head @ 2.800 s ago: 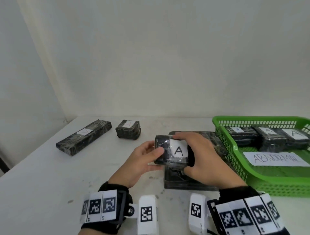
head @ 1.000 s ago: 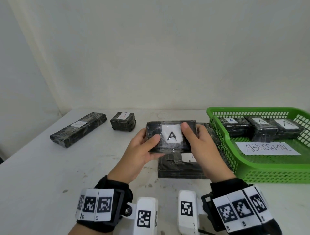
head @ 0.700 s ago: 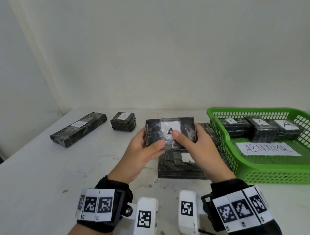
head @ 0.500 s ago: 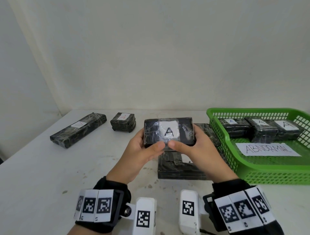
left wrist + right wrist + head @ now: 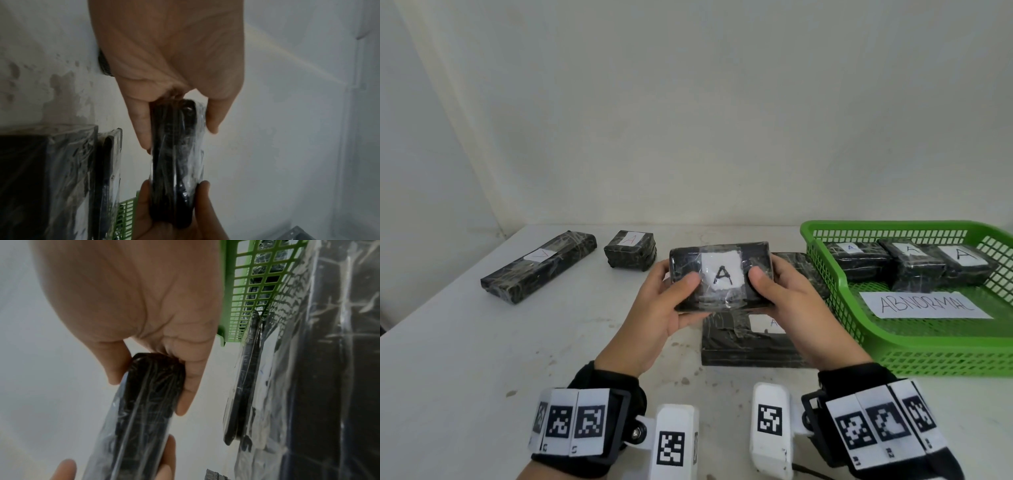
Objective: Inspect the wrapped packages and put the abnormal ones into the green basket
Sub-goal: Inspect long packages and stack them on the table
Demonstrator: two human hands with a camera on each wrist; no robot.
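Observation:
Both hands hold a black plastic-wrapped package above the table, its white label marked "A" facing me. My left hand grips its left end, thumb on the front; my right hand grips the right end the same way. In the wrist views the package shows edge-on, pinched between thumb and fingers. The green basket stands at the right with three "A"-labelled packages and an "ABNORMAL" sheet inside.
A flat black wrapped package lies on the table under my hands, beside the basket. A long wrapped package and a small cube-like one lie at the back left. White walls close the table's far and left sides.
The package was turned in both hands from a tilted pose to its broad face toward me. My right thumb slid off the label to the package's right end.

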